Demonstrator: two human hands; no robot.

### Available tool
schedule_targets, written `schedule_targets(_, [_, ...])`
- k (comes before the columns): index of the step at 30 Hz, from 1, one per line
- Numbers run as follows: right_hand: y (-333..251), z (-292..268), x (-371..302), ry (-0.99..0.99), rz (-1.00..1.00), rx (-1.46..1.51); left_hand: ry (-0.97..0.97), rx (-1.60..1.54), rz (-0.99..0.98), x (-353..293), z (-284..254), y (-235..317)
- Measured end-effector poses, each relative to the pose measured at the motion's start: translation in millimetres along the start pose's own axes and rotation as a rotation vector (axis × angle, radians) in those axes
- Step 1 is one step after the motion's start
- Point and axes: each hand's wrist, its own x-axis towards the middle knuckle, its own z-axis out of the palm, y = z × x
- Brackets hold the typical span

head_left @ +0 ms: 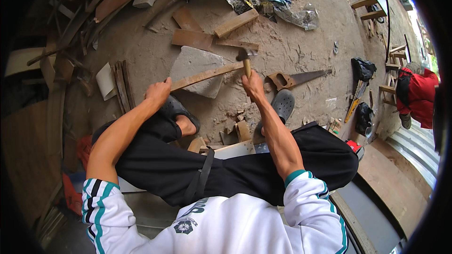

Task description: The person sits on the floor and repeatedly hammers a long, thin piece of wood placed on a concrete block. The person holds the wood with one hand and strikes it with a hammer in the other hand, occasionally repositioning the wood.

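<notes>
Your left hand [158, 93] is curled closed on the near end of a wooden strip [207, 76], which lies across a pale concrete block [194, 62]. Your right hand [254, 85] is wrapped around the handle of a hammer [247, 67]; its head is at the strip's far end, contact uncertain. A handsaw [301, 79] lies just beyond your right shoe [283, 103]; loose boards [192, 39] lie past the block. Lettering and an emblem [183, 226] mark your white shirt [230, 228].
</notes>
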Motion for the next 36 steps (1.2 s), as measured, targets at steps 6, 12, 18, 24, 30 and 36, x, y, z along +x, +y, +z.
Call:
schedule_targets(6, [-19.2, 1.5, -11.4, -0.142, 0.150, 0.315, -0.009, 0.019, -0.006, -1.1, -0.1, 0.3])
schedule_targets(12, [-34.8, -18.3, 7.2, -0.248, 0.260, 0.306, -0.003, 0.055, -0.013, 2.5, -0.6, -9.0])
schedule_targets(18, [-12.4, -3.7, -4.2, -0.291, 0.262, 0.315, -0.024, 0.050, -0.012, 4.9, -1.5, -7.7])
schedule_targets(24, [-45.6, -14.8, -18.8, -0.008, 0.197, 0.515, -0.044, 0.029, -0.048, 1.4, 0.0, -9.7])
schedule_targets(30, [-18.5, -5.4, -21.1, -0.305, 0.489, 0.491, -0.046, 0.035, -0.049, -8.1, -3.8, 3.0])
schedule_targets(36, [-17.4, -60.1, -34.8, -0.343, 0.557, 0.457, -0.079, -0.029, 0.039, -14.3, -21.2, 3.3])
